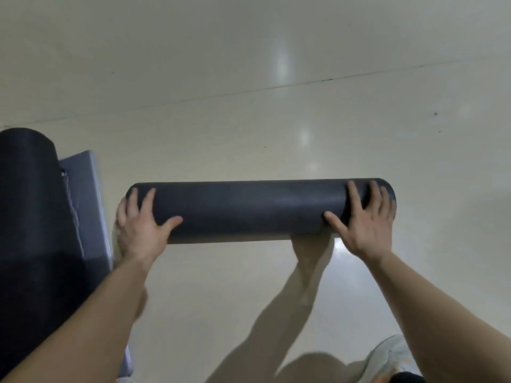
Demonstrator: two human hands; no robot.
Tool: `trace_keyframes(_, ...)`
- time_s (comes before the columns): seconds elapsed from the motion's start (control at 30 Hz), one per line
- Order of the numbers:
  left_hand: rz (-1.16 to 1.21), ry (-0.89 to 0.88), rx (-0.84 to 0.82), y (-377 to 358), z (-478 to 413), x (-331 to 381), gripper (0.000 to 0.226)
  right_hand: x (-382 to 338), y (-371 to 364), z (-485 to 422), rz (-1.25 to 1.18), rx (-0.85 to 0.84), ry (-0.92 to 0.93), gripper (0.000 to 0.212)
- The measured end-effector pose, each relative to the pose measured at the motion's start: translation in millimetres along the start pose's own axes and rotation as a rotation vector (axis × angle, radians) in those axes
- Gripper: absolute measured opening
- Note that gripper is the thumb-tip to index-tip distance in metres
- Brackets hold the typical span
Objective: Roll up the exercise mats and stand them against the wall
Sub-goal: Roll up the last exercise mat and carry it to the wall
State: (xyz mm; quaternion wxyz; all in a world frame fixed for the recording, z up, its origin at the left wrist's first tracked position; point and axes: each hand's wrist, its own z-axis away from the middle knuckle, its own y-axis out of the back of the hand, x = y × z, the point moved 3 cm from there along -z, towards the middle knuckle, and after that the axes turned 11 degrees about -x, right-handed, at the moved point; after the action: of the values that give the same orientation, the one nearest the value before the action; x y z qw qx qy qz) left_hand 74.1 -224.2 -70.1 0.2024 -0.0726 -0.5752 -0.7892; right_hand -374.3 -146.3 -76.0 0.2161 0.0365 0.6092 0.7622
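Item: rolled mat (pixel 249 211), dark grey, fully wound into a thick cylinder, lying crosswise to the viewer, level, over a pale glossy floor (pixel 249 106); whether it rested on the floor or sat just above it could not be told. Left hand (pixel 141 230): laid on the mat's left end, fingers spread and nearly straight over the top of the roll, thumb stretched out along the near face; pressing, not wrapped round. Right hand (pixel 365 230): laid likewise on the mat's right end, fingers fanned over the top, thumb pointing inward along the near face. Both forearms bare, reaching to the mat from the near side. Near side of the mat, on the floor: a dim reflection of an arm (pixel 290 299), meeting the roll's lower edge. Left of the mat and apart from it: a second dark roll (pixel 30 217), larger in view, with a grey-blue pad (pixel 88 200) just beside it, between the two rolls. Near right of the mat, well apart: a pale shoe (pixel 390 357). Beyond the mat: a thin dark seam (pixel 276 87) across the floor.
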Motion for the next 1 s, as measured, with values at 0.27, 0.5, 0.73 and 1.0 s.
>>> trace_keyframes(0.27,0.415,0.412,-0.053,-4,-7,-15,0.127,22,16,5,-0.666,-0.039,-0.383,0.121)
trace_keyframes(0.5,0.487,0.427,-0.057,0,-13,-29,0.118,8,15,4,-0.668,-0.018,-0.477,0.126)
trace_keyframes(0.73,0.418,0.421,-0.043,6,-11,-28,0.121,-9,1,28,-0.473,-0.021,-0.473,0.15)
trace_keyframes(1.0,0.215,0.373,-0.114,5,-23,-29,0.114,-28,30,14,0.08,-0.302,-0.375,0.146)
